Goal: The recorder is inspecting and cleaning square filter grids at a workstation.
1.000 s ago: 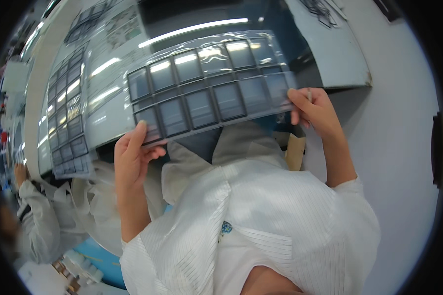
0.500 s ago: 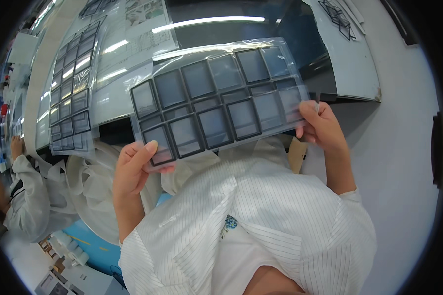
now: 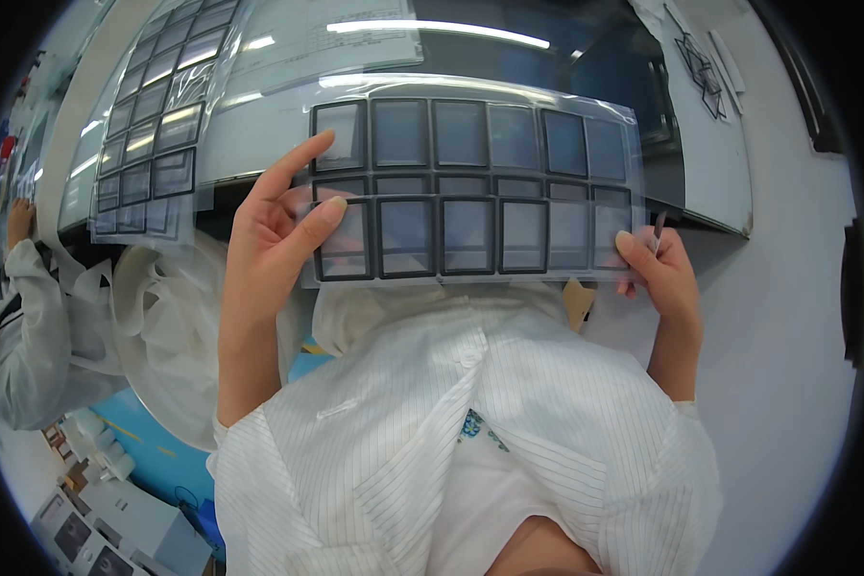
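Note:
A clear plastic sheet point(image 3: 470, 188) carrying rows of black rectangular frames is held up between my hands, in front of the workbench. My left hand point(image 3: 280, 226) grips its left end, thumb on the near face and index finger stretched up along the upper-left frame. At the lower right corner my right hand point(image 3: 659, 269) pinches the sheet between thumb and fingers. A thin dark tool point(image 3: 659, 228), its kind unclear, sticks up from my right hand. Through the clear film, some fingers of my left hand show faintly behind it.
More framed sheets point(image 3: 154, 125) lie on the bench at the left. Loose black frames point(image 3: 703, 77) rest at the bench's far right. A white, cloth-lined round container point(image 3: 178, 336) stands left of me. Another person's sleeve point(image 3: 38, 336) shows at the far left.
The sheet has turned from a slant to nearly level and shifted slightly right. My left hand has risen, and its index finger now extends up the sheet. My right hand is slightly lower.

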`<state>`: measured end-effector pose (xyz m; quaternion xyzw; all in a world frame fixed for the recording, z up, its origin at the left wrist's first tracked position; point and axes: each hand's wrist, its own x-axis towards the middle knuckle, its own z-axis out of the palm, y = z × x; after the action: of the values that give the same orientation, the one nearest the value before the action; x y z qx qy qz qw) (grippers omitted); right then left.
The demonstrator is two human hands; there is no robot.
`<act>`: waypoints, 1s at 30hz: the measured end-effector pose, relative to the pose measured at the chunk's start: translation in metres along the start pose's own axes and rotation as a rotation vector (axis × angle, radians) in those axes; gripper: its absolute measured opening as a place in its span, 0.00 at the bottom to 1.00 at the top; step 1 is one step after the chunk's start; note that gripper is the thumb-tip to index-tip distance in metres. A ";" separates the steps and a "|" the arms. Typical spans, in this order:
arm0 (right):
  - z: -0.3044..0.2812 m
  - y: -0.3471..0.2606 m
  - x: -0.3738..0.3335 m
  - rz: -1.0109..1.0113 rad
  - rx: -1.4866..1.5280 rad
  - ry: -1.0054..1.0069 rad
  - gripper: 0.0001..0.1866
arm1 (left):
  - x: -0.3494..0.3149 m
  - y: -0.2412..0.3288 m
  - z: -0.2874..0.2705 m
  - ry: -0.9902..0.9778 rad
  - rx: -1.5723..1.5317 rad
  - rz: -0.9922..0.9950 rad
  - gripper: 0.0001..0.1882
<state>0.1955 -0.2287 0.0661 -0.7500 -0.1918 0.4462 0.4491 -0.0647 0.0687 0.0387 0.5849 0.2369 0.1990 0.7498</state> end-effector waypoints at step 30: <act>0.164 -0.118 0.107 -1.332 -0.890 -0.245 0.11 | 0.003 -0.011 -0.011 -0.050 -0.021 -0.004 0.33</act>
<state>0.1267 -0.0111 0.0799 -0.5326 -0.8054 0.0462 0.2559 -0.0681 0.0766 0.0256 0.5813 0.2171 0.1854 0.7620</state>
